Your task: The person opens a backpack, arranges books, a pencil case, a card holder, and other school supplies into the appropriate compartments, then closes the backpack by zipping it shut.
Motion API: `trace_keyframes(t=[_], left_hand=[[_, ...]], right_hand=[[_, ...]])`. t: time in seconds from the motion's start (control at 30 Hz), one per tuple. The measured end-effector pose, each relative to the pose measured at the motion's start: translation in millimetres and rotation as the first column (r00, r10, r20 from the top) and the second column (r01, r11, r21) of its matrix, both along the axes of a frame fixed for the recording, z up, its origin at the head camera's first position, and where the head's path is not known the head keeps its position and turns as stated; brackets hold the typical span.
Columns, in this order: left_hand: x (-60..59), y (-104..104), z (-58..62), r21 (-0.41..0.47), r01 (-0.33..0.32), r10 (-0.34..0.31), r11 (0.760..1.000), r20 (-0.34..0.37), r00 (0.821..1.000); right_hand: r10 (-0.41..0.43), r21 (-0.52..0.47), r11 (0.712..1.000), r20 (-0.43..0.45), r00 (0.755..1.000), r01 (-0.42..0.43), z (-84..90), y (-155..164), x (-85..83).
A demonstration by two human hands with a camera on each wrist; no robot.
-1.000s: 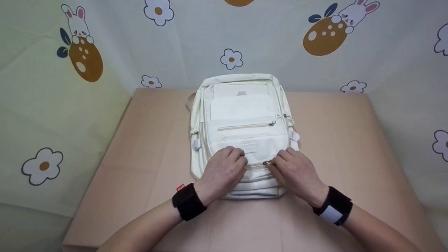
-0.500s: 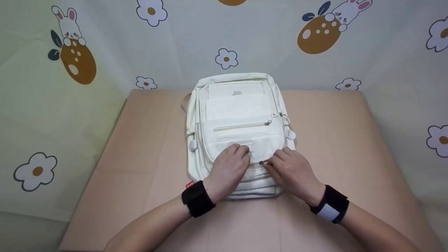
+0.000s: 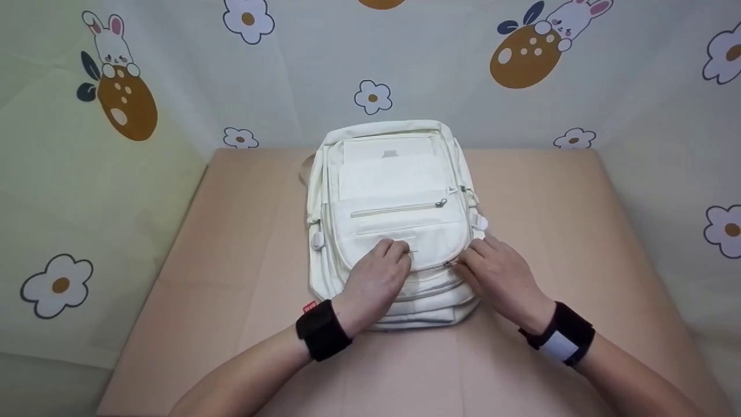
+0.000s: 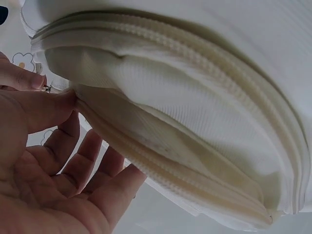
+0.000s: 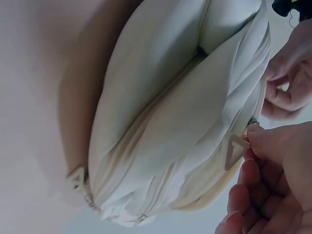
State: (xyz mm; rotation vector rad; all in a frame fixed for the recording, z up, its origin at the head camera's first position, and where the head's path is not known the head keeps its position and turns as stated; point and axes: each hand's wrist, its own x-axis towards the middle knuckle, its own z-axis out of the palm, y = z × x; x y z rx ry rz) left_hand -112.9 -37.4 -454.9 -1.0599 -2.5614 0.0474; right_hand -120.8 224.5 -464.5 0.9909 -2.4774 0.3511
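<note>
A cream backpack lies front side up, its lower end toward me. My left hand pinches the edge of its front pocket between thumb and fingers. In the left wrist view, that pocket gapes between two curved zipper edges, and pale lining shows inside. My right hand holds the zipper slider at the pocket's lower right. Its triangular pull tab sticks out beside the thumb in the right wrist view. The fingertips of both hands are partly hidden in the head view.
The backpack rests on a tan-covered table. Another short zipper crosses the bag's front above the hands. Patterned cloth hangs behind and at both sides. A second triangular tab dangles at the bag's lower edge.
My right hand has moved right along the pocket's edge with the zipper slider in the last half second. My left hand shifted slightly up the bag earlier, then stayed nearly still.
</note>
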Motion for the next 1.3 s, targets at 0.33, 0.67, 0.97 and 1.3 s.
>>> trace_keyframes(t=[0.33,0.67,0.97,1.3], left_hand=[[-0.1,-3,1.4,0.015,0.021,-0.021,1.000,0.019,1.000],[-3.4,10,11.6,-0.009,-0.025,0.025,1.000,-0.037,0.999],[-9.7,48,22.4,-0.031,0.006,-0.008,1.000,-0.067,0.998],[-13.8,72,18.1,-0.163,-0.087,0.080,0.983,-0.047,0.996]], right_hand=[[-0.088,-0.028,0.996,0.035,0.996,0.089,3.2,28,-20.6],[-0.081,-0.037,0.996,0.019,0.997,0.081,4.1,29,-23.2],[-0.080,-0.060,0.995,0.013,0.997,0.080,4.9,28,-21.4],[-0.030,-0.148,0.989,-0.097,0.995,0.015,5.8,25,-22.0]])
